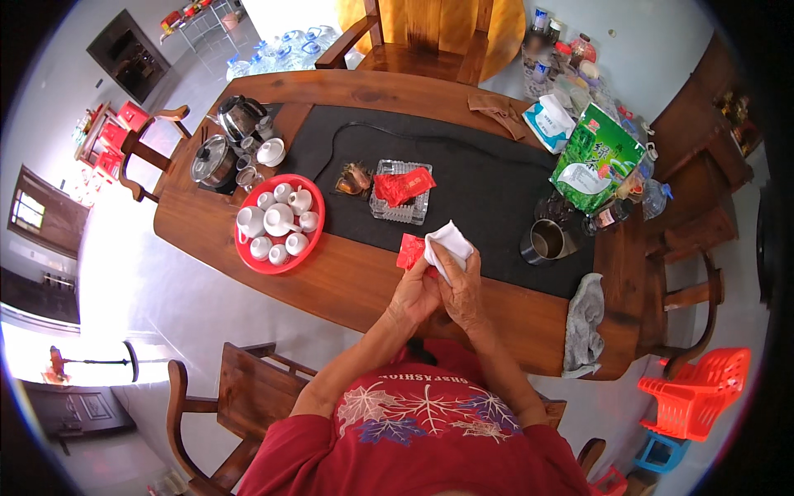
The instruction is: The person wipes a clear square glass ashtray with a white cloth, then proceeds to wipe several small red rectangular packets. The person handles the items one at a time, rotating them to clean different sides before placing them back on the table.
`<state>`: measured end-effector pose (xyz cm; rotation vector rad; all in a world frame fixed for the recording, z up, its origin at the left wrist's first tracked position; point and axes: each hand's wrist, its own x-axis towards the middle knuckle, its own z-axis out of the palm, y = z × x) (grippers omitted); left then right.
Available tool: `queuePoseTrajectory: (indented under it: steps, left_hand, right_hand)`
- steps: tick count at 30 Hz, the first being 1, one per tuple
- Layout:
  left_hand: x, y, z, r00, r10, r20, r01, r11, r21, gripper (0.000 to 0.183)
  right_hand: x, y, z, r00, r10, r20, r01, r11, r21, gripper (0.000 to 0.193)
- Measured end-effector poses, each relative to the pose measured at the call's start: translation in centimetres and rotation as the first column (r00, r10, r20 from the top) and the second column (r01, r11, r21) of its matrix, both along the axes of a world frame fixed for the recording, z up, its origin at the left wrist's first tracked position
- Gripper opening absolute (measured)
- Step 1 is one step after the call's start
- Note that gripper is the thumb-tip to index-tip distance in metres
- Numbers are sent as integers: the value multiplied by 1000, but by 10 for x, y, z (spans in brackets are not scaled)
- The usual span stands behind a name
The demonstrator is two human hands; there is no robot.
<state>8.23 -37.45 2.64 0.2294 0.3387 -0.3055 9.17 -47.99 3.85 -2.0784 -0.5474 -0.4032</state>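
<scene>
Near the table's front edge, my two hands come together around a folded white cloth [450, 246], which could also be thick tissue. My right hand [463, 293] is closed on it, thumb and fingers pressed along its lower part. My left hand [416, 293] is closed against the same cloth from the left, its fingers partly hidden. Just left of the cloth is a small red packet [408, 251]; I cannot tell if it lies on the table or touches my left hand. Beyond, a glass ashtray [399, 217] has a crumpled red wrapper [404, 186] lying across it.
A red tray [279, 269] of white teapots and cups stands at left, with kettles [240, 117] behind. At right are a green bag [597, 157], a metal cup [543, 242] and a grey cloth [584, 326]. Wooden chairs [256, 388] surround the wooden table [347, 285].
</scene>
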Motion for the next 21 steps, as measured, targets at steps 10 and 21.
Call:
queuePoseTrajectory:
  steps: [10, 21]
  left_hand:
    - [-6, 9, 5, 998, 53, 35, -55, 997, 56, 31]
    - [-2, 5, -6, 998, 3, 66, 1, 998, -63, 49]
  right_hand:
    - [36, -35, -27, 814, -58, -578, 317, 878, 359, 33]
    - [-13, 9, 13, 983, -88, 163, 141, 924, -356, 49]
